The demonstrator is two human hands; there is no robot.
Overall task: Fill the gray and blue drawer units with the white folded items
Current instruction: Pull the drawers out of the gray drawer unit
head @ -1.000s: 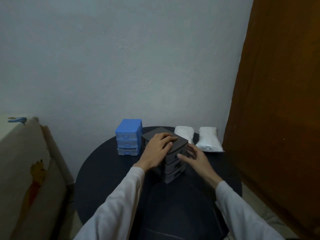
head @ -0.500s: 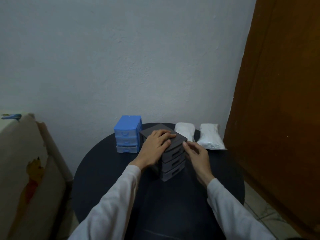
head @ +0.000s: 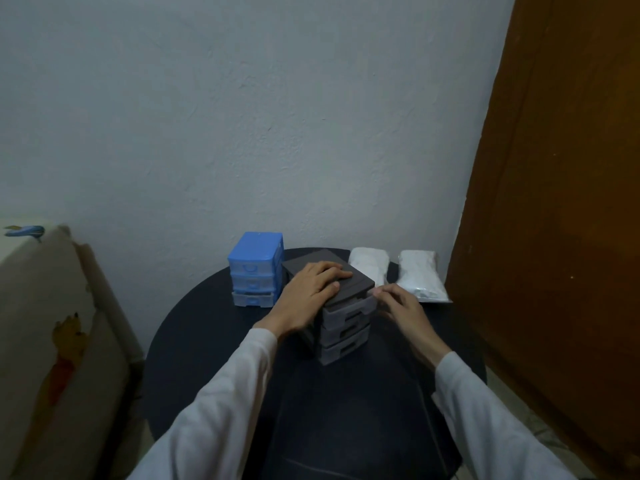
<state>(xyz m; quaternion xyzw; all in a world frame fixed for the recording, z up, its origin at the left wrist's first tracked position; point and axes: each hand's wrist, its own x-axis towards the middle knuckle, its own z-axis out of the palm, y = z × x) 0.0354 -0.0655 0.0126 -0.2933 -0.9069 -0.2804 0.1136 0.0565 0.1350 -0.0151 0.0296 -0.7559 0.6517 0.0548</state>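
A gray drawer unit point(head: 341, 336) with three drawers stands in the middle of a round dark table point(head: 194, 341). My left hand point(head: 310, 292) lies flat on its top. My right hand point(head: 398, 304) pinches the front corner of the top gray drawer point(head: 349, 308), which sticks out a little. A blue drawer unit point(head: 255, 268) stands behind and to the left, its bottom drawer slightly out. Two white folded items in clear packs lie at the back right, one point(head: 369, 265) beside the other point(head: 420, 277).
A brown wooden door point(head: 554, 202) stands close on the right. A pale cloth-covered piece with a cartoon print point(head: 52, 341) sits to the left of the table. A plain wall point(head: 242, 116) rises right behind the table.
The top gray drawer has come out a little under my right hand's fingers. My left hand stays pressed on the unit's top.
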